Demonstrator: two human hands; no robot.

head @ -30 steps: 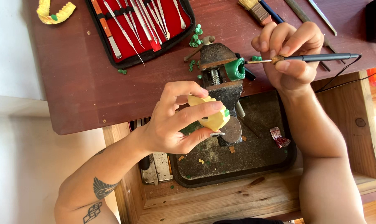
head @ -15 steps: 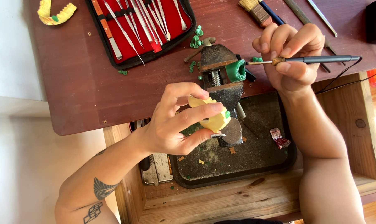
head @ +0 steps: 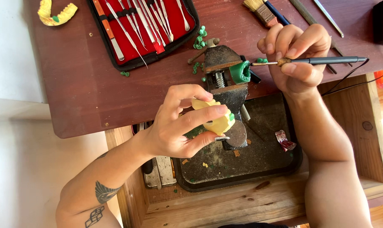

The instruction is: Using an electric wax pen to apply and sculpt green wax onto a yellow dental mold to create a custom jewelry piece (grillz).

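Here, holding a yellow dental cast [head: 214, 118] up in the left hand [head: 179, 122], over the dark tray [head: 259, 169] in the open drawer, just in front of the small bench vise [head: 225, 80]. Fingers [head: 200, 116] of the left hand clamping on the cast: thumb pressing from below near a small metal disc, index & middle curling over the top, prob. keeping the worked face turned up toward the camera and steady. Cast sitting at the fingertips, not deep in the palm; a tiny green spot showing at its right edge, beside the vise base.

Gripping a thin dark wired tool [head: 318, 61] in the right hand [head: 295, 59], pen-style, fingers closing tight round the shaft near its brownish collar. Metal tip pointing left, touching or nearly touching the green wax lump [head: 242, 71] clamped in the vise jaws; cannot tell which. Lump likely fixed there so one hand can reach it w/o holding it. Cord trailing off right over the tabletop [head: 94, 93].

Lying further back: open red instrument case [head: 145, 25] w/ steel picks, green wax bits [head: 200, 36] scattered near the vise, a brush [head: 261, 10], a second yellow cast [head: 56, 12] at the top left corner
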